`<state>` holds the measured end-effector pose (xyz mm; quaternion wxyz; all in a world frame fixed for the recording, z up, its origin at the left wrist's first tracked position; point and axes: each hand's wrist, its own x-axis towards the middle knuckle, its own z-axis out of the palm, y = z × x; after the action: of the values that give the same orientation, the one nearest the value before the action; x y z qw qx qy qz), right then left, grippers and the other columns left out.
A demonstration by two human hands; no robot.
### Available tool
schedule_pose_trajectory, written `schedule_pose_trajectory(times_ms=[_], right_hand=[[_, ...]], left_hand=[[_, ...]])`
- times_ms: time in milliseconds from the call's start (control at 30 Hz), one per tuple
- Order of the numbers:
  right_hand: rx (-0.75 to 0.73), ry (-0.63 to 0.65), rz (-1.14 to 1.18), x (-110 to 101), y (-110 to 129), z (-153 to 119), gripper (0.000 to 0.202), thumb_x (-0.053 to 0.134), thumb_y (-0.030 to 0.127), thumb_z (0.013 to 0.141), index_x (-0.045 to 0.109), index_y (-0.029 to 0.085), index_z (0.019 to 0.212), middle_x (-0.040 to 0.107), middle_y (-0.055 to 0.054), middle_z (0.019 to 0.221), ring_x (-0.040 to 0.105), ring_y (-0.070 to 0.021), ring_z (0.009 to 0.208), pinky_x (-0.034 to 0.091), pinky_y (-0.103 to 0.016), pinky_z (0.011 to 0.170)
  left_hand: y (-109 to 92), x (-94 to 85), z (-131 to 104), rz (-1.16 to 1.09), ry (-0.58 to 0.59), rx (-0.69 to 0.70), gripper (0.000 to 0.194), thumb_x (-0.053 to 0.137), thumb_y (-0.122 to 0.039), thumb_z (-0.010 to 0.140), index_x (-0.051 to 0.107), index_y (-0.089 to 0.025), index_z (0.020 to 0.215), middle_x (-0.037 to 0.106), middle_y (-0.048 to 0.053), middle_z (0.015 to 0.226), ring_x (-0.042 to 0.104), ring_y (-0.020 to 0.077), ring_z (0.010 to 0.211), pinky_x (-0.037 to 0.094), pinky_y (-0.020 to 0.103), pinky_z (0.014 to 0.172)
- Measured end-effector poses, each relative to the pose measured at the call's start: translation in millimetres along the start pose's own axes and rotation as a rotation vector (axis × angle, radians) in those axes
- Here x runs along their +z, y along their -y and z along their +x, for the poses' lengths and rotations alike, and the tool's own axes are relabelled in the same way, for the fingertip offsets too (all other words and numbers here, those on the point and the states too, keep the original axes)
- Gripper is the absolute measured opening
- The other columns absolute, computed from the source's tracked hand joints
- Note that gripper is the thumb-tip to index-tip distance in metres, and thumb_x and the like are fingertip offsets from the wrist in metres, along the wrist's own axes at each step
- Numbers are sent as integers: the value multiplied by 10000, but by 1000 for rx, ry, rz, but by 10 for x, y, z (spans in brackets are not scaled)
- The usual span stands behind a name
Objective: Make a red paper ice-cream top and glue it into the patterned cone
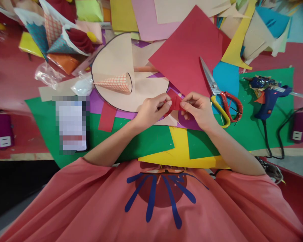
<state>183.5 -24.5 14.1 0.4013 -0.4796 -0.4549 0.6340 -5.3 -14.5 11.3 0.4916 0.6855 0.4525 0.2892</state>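
Note:
A small piece of red paper (176,101) is stretched between my two hands, with a crease across it. My left hand (155,109) pinches its left end between thumb and fingers, and my right hand (198,109) pinches its right end. Just beyond them lies a large red paper sheet (187,50). Scissors (221,95) with red and yellow handles rest beside my right hand, blades pointing away. Left of my left hand are a checkered paper cone (116,84) on a cream paper shape (113,57) with a dark outline, and a red paper strip (107,116).
A blue glue gun (271,99) with its cord lies at the right on green paper (282,131). A phone (72,126), its screen blurred, lies at the left. Checkered cones (58,37) and clay packets (89,10) stand at the back left, paper scraps (259,43) at the back right.

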Motion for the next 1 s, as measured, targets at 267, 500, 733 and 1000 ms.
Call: schedule_pose_trajectory(times_ms=[267, 500, 733, 1000], right_hand=[[10, -2, -2, 23, 14, -3, 262, 756, 351, 747, 565, 179, 699, 607, 74, 503, 507, -28, 371, 388, -144, 378], [-62, -11, -7, 15, 17, -5, 304, 728, 468, 767, 593, 199, 721, 601, 69, 543, 591, -65, 458, 490, -187, 473], [-123, -14, -60, -34, 20, 1, 295, 726, 487, 764, 607, 218, 782, 633, 58, 638, 613, -75, 528, 526, -211, 528], [-270, -100, -213, -29, 16, -5, 253, 690, 467, 802, 590, 235, 785, 638, 31, 693, 613, -95, 593, 541, -249, 586]], left_hand=[[-4, 7, 6, 20, -3, 15, 210, 467, -319, 890, 438, -196, 722, 304, -97, 474, 272, 44, 416, 223, 197, 445], [9, -3, 13, -52, -23, 12, 229, 461, -353, 912, 453, -201, 741, 388, -79, 506, 354, 53, 429, 291, 203, 454], [35, -18, 23, -4, -83, 86, 299, 470, -479, 925, 552, -196, 872, 529, -43, 634, 445, 56, 510, 369, 202, 497], [133, -29, 29, 80, -247, 338, 336, 507, -481, 915, 522, -268, 1174, 595, 71, 1193, 613, 188, 1105, 538, 333, 901]])
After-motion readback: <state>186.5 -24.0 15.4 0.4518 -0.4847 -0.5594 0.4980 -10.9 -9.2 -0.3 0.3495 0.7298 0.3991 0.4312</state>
